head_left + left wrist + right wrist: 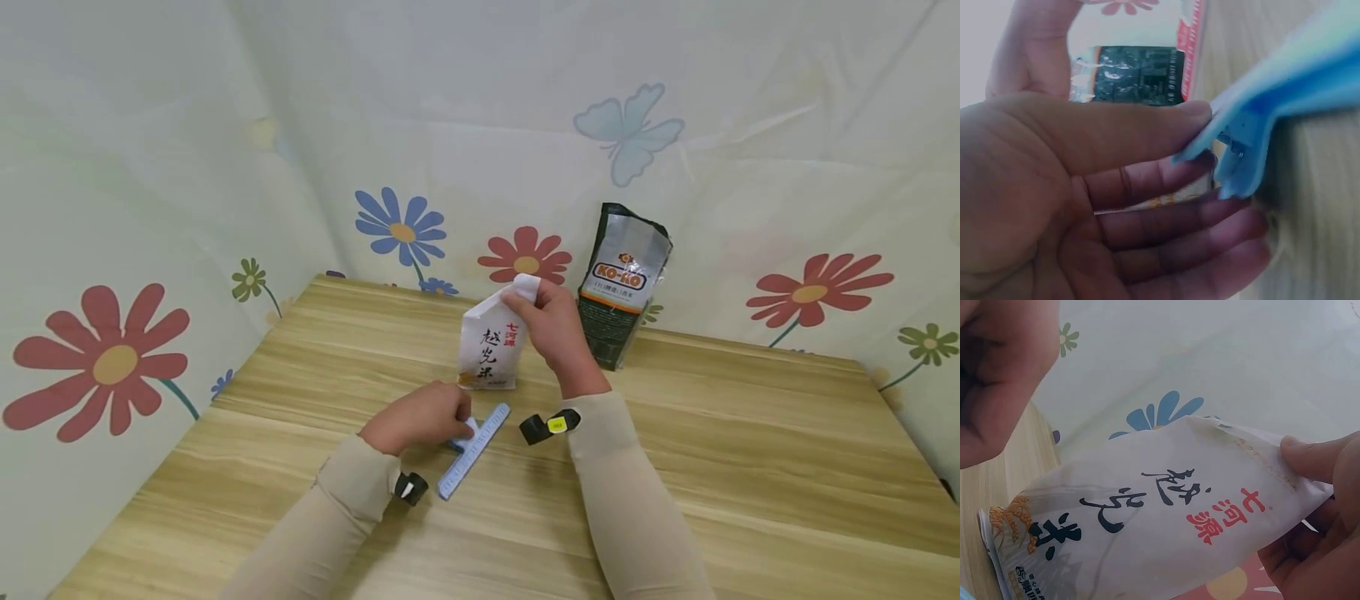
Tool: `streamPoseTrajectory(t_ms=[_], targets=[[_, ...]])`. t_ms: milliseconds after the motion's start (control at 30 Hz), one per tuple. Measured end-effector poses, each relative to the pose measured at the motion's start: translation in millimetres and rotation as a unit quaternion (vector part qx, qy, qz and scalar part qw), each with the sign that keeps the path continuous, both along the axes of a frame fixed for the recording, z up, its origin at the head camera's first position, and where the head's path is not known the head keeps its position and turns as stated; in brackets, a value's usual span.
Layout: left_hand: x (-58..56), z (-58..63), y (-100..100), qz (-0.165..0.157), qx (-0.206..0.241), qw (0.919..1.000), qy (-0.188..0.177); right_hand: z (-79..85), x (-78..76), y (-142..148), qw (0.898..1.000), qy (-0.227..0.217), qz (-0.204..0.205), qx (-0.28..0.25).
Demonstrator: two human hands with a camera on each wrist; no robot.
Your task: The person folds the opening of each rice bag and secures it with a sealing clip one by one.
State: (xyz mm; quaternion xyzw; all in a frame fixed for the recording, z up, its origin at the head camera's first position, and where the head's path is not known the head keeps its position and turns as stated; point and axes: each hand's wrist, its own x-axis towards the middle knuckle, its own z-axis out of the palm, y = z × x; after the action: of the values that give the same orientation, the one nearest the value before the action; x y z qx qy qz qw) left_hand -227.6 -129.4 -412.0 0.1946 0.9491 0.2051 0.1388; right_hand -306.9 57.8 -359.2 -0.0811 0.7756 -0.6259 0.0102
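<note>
One light-blue clip (474, 453) is nearest, over the wooden table (750, 450), its handle end pinched between the thumb and fingers of the left hand (423, 415). Beyond it, the right hand (553, 329) grips the top of an upright white bag (489, 350), thumb in front, fingers curled behind; farther back, a dark KO-KO bag (611, 329) stands before a flowered sheet (465, 125).

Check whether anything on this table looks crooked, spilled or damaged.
The dark bag looks askew: at the back of the table, it tilts rightward in the head view, its top edge uneven. The white bag has a slanted top too, but the right hand is pinching it. No spill shows.
</note>
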Motion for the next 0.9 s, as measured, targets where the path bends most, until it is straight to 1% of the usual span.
streamPoseTrajectory(t_ms=[167,433,600,733,800,900], targets=[[-2.3,3.6,-3,-0.004,0.024,0.9995,-0.020,0.1,0.3,1,1.000,-0.002,0.002,0.002],[-1.1,10.2,-7,-0.003,0.023,0.9988,-0.043,-1.4,-0.7,1,1.000,0.002,0.005,0.000],[1.6,14.9,-10,-0.003,0.005,0.9992,-0.038,-1.2,-0.1,1,1.000,0.000,0.006,0.003],[2.6,17.2,-12,-0.007,-0.015,0.9996,-0.025,-0.5,0.2,2,1.000,-0.003,0.008,0.002],[2.7,17.9,-13,-0.009,-0.015,0.9997,-0.018,-0.2,0.2,2,1.000,-0.002,0.009,0.002],[2.2,18.8,-15,-0.008,0.001,0.9999,-0.011,-0.4,0.4,2,1.000,0.001,0.011,0.002]])
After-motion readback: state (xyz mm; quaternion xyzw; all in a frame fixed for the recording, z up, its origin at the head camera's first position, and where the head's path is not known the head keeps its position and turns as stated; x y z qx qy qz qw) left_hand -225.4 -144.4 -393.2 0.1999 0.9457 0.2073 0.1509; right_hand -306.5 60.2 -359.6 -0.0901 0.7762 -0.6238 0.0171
